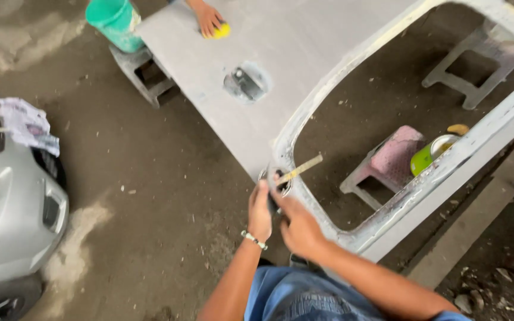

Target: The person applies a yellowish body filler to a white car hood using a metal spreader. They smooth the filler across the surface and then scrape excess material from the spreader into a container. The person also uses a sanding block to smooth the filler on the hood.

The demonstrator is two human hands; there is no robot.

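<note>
Car door panel point(304, 41): matt grey primed metal, smooth, rubbed bare and shiny along the window frame. Stirring stick point(300, 169): pale raw wood. Bucket point(116, 22): glossy green plastic. Stools point(388, 163): dull, paint-spattered plastic. Car bumper point(16, 208): glossy silver paint. Floor point(150, 178): rough, dusty concrete.

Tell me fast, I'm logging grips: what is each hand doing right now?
Left hand: closed around a small round can with a stick in it.
Right hand: on the same can; grip cannot be told.

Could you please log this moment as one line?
left hand: grips small can | right hand: steadies can | stir stick: in can | behind: grey car door panel
</note>
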